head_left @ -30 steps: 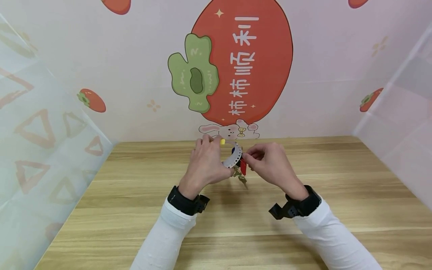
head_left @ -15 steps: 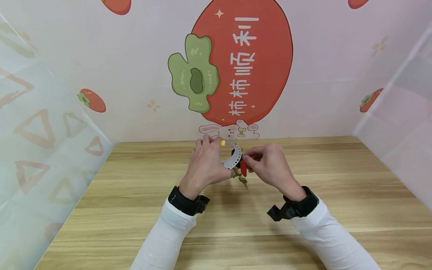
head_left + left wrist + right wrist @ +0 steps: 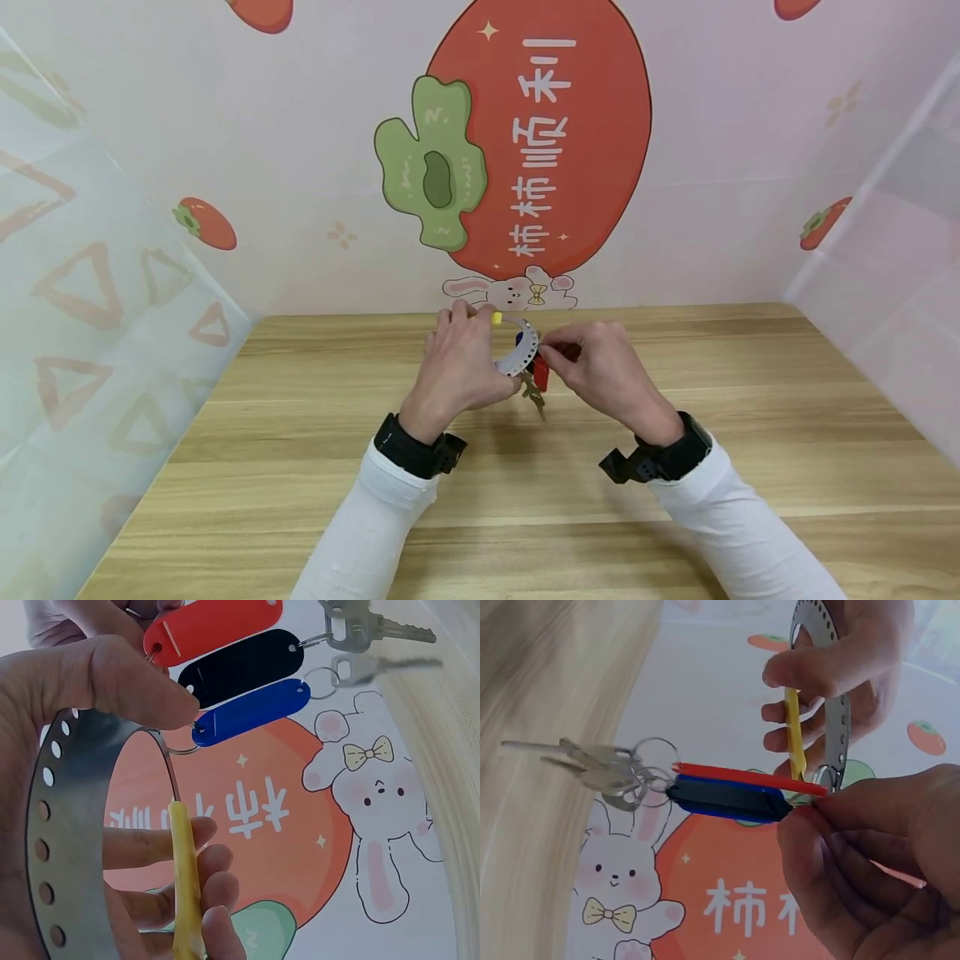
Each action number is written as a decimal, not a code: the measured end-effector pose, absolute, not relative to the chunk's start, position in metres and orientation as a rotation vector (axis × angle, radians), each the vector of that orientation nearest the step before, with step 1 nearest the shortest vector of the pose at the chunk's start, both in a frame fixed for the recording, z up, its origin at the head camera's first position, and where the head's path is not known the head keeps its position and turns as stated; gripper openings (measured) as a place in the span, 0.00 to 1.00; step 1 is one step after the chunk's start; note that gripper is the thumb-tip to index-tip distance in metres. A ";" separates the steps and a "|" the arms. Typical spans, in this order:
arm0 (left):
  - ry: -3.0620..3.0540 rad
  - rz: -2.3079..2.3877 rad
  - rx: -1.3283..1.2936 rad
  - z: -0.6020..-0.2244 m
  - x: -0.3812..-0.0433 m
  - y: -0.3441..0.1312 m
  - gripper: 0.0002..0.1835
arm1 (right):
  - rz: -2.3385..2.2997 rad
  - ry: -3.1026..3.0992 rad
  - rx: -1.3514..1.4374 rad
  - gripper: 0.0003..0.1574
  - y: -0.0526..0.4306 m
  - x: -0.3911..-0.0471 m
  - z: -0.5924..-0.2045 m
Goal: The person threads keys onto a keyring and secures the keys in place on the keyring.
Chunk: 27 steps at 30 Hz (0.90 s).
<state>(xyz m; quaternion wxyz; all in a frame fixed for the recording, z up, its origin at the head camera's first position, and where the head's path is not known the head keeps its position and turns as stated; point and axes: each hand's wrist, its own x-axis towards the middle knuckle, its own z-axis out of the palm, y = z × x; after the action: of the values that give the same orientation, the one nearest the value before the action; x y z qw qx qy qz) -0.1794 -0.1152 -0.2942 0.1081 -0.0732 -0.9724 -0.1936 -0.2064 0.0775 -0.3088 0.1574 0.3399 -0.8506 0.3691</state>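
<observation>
My left hand (image 3: 459, 362) grips a curved metal band (image 3: 71, 847) with a row of holes and a yellow sleeve (image 3: 184, 877) on one part. Its thumb lies across one side, with the other fingers around the yellow part. At the band's right side, my right hand (image 3: 600, 367) pinches between thumb and fingertips by a small ring at the tags' ends; the exact grip is partly hidden. A red key tag (image 3: 214, 630), a black key tag (image 3: 244, 667) and a blue key tag (image 3: 251, 712) hang there. Metal keys (image 3: 604, 769) dangle from the tags' far ends.
Below the hands lies a wood-grain tabletop (image 3: 510, 500). Behind it rises a pale printed backdrop (image 3: 720, 167) with a large red fruit and a rabbit. Pale side sheets (image 3: 135, 333) flank the table. A black camera strap (image 3: 408, 446) circles each wrist.
The hanging keys have swung closer together, and the red tag has turned slightly. My right hand has shifted only a little; my left hand and the metal band stay almost still.
</observation>
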 end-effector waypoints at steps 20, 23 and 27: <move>-2.842 -0.554 -0.184 -0.294 -0.179 -0.115 0.46 | 1.246 -2.598 0.795 0.09 0.075 -0.204 -0.309; -2.857 -0.538 -0.188 -0.294 -0.179 -0.115 0.47 | 1.208 -2.594 0.828 0.10 0.076 -0.204 -0.308; -2.865 -0.534 -0.198 -0.295 -0.179 -0.115 0.46 | 1.176 -2.596 0.884 0.10 0.077 -0.204 -0.308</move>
<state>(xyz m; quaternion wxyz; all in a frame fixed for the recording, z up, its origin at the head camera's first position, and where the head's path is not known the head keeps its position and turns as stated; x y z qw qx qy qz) -0.1788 -0.1147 -0.2952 0.1099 -0.0672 -0.9749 -0.1818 -0.2043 0.0772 -0.3084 0.0788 0.2954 -0.8673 0.3929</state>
